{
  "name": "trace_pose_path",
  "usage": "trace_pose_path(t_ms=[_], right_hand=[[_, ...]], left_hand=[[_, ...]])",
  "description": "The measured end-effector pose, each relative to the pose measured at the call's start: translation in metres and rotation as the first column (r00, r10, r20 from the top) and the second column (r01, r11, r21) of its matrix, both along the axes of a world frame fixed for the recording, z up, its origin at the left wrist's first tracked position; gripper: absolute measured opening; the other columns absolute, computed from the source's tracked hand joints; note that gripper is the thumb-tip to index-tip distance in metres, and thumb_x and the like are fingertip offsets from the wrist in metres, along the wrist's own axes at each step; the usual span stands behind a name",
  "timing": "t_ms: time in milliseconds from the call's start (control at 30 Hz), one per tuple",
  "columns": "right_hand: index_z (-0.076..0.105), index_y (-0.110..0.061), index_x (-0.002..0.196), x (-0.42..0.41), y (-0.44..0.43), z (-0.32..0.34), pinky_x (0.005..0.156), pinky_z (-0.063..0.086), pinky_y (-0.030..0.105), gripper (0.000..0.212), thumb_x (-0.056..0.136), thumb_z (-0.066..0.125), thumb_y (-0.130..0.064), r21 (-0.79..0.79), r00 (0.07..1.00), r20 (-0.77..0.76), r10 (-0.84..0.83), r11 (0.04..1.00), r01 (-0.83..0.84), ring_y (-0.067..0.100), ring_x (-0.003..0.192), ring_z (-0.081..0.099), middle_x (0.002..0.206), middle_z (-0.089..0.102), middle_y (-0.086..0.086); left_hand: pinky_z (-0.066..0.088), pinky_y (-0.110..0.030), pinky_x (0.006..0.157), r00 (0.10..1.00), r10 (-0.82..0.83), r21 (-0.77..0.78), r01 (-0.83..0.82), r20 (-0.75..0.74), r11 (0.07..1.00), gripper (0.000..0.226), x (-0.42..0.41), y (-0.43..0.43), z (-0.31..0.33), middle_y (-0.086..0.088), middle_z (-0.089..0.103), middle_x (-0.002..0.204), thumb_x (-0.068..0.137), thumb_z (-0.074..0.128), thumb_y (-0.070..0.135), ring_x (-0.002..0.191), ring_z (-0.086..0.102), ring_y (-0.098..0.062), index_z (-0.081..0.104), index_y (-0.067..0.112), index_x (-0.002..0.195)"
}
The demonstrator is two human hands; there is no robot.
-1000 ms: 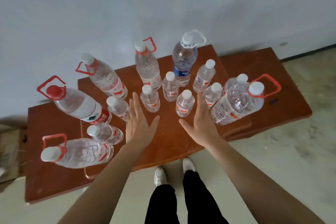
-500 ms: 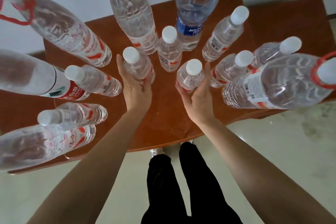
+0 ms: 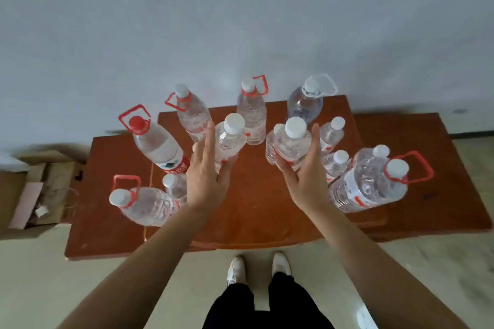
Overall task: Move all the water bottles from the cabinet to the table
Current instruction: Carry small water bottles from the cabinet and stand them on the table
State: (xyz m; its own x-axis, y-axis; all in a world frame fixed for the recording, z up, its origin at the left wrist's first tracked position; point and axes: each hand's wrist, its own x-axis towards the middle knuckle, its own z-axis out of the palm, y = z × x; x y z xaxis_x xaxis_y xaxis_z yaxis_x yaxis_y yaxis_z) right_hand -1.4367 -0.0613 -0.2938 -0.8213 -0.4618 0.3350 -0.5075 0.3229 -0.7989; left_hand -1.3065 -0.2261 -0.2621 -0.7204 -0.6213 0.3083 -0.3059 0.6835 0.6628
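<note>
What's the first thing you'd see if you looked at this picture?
Two hands in the middle, each holding water: the left hand holds a white-capped small bottle and the right hand holds a second small bottle. Around them, more clear bottles stand on the reddish-brown cabinet, the big ones with bright red handles, like the big bottle at the right.

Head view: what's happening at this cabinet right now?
A person stands at the cabinet, which is crowded with water bottles. The left hand grips the left bottle, small and white-capped. The right hand grips the right bottle, its match. Both bottles seem raised off the top. Big handled bottles and other small bottles stand around them.
</note>
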Motion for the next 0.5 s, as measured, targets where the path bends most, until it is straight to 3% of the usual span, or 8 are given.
trace_pose_path(t_ms=[100,167,300,400,500], right_hand=[[0.007,-0.032,0.158,-0.002,-0.024,0.056,0.114,0.041,0.025,0.09,0.096,0.072,-0.026,-0.099,0.993,-0.103,0.062,0.992,-0.072,0.015,0.148,0.038,0.161,0.034,0.007],[0.004,-0.027,0.158,-0.001,-0.042,0.086,0.116,0.038,0.027,0.093,0.096,0.072,-0.025,-0.133,0.979,-0.173,0.109,0.982,-0.132,0.023,0.146,0.04,0.159,0.035,0.017],[0.003,-0.026,0.158,0.021,-0.084,0.124,0.113,0.032,0.014,0.092,0.097,0.071,-0.027,-0.194,0.947,-0.251,0.199,0.948,-0.251,-0.008,0.144,0.027,0.159,0.033,0.001],[0.003,-0.031,0.158,0.057,-0.12,0.134,0.104,0.043,0.027,0.089,0.097,0.067,-0.036,-0.166,0.902,-0.267,0.34,0.905,-0.39,0.004,0.135,0.039,0.154,0.043,0.012],[0.0,-0.033,0.158,0.114,-0.157,0.134,0.102,0.05,0.036,0.091,0.098,0.068,-0.035,-0.12,0.794,-0.285,0.537,0.802,-0.585,0.021,0.134,0.052,0.15,0.047,0.015]], left_hand=[[0.047,-0.038,0.088,0.992,0.01,-0.162,-0.03,-0.126,0.986,0.093,0.014,-0.018,0.052,-0.019,0.049,0.146,0.091,0.073,0.014,0.131,0.048,-0.029,0.011,0.031,0.158],[0.05,-0.044,0.086,0.985,0.043,-0.269,-0.087,-0.165,0.959,0.09,0.028,-0.027,0.081,-0.023,0.051,0.141,0.089,0.073,0.009,0.127,0.045,-0.028,0.014,0.027,0.155],[0.047,-0.043,0.082,0.958,0.179,-0.411,-0.259,-0.223,0.874,0.089,0.078,-0.03,0.114,-0.027,0.054,0.132,0.086,0.07,0.009,0.12,0.049,-0.033,0.012,0.024,0.153],[0.049,-0.049,0.082,0.903,0.357,-0.4,-0.427,-0.239,0.811,0.088,0.137,-0.028,0.127,-0.03,0.055,0.132,0.089,0.067,0.012,0.118,0.055,-0.044,0.01,0.025,0.154],[0.052,-0.056,0.083,0.809,0.535,-0.442,-0.583,-0.243,0.682,0.078,0.216,-0.026,0.131,-0.032,0.053,0.136,0.094,0.061,0.024,0.123,0.052,-0.044,0.012,0.021,0.154]])
